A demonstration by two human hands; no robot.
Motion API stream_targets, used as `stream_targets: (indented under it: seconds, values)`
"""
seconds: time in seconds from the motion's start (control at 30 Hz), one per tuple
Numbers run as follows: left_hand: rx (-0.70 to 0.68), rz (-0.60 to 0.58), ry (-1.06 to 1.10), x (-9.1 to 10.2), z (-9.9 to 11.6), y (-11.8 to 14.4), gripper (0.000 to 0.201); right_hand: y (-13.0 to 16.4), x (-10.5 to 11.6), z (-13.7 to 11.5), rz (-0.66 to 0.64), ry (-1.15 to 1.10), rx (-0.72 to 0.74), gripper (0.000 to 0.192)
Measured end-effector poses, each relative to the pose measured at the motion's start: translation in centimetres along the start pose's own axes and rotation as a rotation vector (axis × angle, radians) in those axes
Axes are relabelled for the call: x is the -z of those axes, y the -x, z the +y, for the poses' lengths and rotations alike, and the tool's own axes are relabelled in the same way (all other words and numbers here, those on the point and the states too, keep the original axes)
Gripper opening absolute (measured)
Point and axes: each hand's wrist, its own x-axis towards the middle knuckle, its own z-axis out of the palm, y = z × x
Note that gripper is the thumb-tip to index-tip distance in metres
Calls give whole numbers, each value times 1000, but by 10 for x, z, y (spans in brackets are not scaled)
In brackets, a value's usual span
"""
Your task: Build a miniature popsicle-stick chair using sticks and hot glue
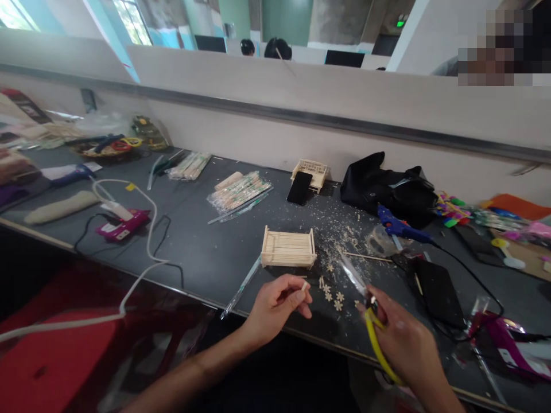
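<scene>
Wood, a short sliver of it (305,286), sits pinched between the thumb and fingertips of my left hand (275,307), held just above the near edge of the table (206,252). I judge it very light and stiff but brittle; a hard squeeze would snap it and a loose one would let it slide off, so a gentle pinch near one end, leaving the other end free, seems the right hold.

My right hand (404,344) is closed around yellow-handled cutters (374,330), their blurred blades pointing up and left toward the sliver, close to it but not touching. The handles look rubbery and easy to grip; the metal tips are too smeared for me to tell whether they are parted.

Between my hands, on the tabletop, lie several tiny flower-shaped wooden pieces (333,298), loose and light enough to scatter at a nudge. Just beyond them stands a small crate of sticks (288,248), upright, with sawdust and chips (340,229) strewn to its right. A clear tube (241,289) lies slanted to the left of the crate.

Farther right a blue glue gun (398,228) rests by a black bag (387,186), its cord running past a dark case (437,292). Farther back a phone (300,187) leans against a second wooden model (312,171), with packets of sticks (239,192) to their left.
</scene>
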Motion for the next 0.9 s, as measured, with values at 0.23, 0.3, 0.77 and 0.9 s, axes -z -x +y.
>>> stream_targets:
  seconds: [0.23, 0.3, 0.77, 0.9]
  values:
    - [19, 102, -20, 21, -28, 24, 28, 16, -10, 74, -135, -6, -29, 33]
    - [-68, 171, -128, 24, -30, 28, 20, 13, -1, 70, -101, 56, 42, 34]
    - [-195, 247, -188, 5, -22, 29, 14, -17, -25, -111, 110, -840, 2, 10]
    - [-184, 280, -167, 11, -23, 28, 11, -21, -31, -118, 114, -880, -18, 12]
